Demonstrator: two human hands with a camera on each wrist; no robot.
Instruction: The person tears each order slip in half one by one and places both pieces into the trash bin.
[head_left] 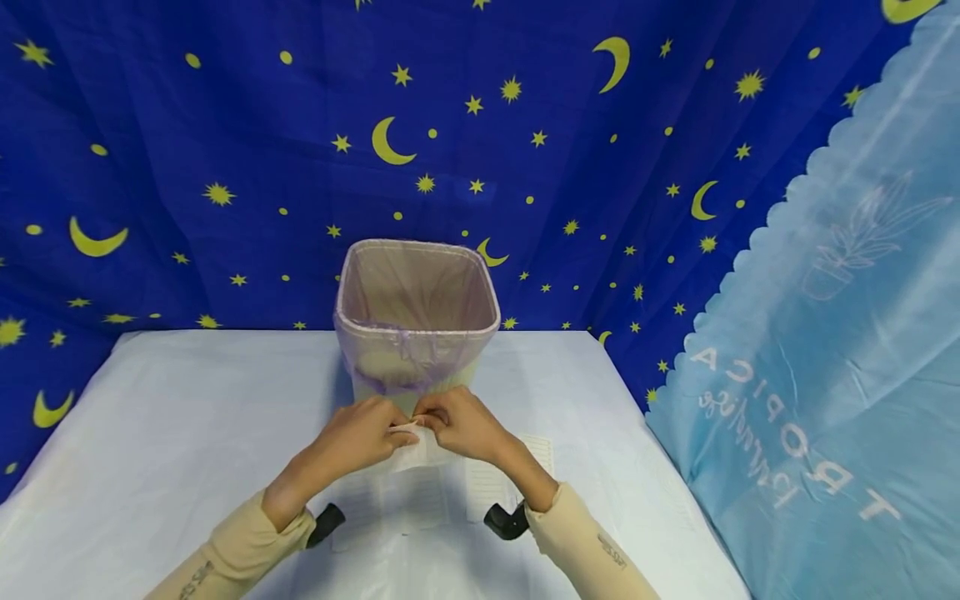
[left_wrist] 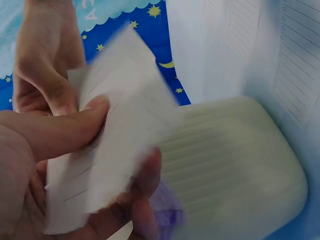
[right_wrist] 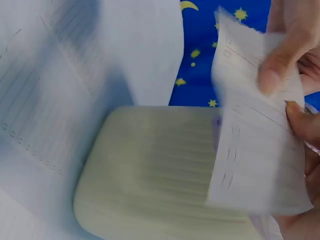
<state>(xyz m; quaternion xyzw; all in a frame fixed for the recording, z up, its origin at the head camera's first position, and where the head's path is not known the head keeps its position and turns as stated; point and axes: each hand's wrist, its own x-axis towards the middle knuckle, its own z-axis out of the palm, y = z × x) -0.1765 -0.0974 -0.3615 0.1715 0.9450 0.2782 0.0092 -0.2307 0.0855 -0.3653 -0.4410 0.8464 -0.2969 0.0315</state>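
Note:
My left hand (head_left: 363,435) and right hand (head_left: 467,427) are close together, pinching a small white sheet of paper (head_left: 422,452) between thumbs and fingers. Printed lines and little boxes show on the paper (right_wrist: 260,150) in the right wrist view. In the left wrist view the paper (left_wrist: 135,95) appears in overlapping layers; I cannot tell whether it is folded or torn. Just beyond the hands stands an upright pale bin (head_left: 367,385), lined with a thin purple bag (head_left: 435,354) that is folded over its rim.
More lined sheets (head_left: 536,454) lie on the white-covered table (head_left: 210,408) under and beside my arms. Dark wrist mounts (head_left: 506,522) stick out by the cuffs. A blue star-and-moon curtain (head_left: 300,167) hangs behind, and a light-blue cloth (head_left: 862,350) hangs at right.

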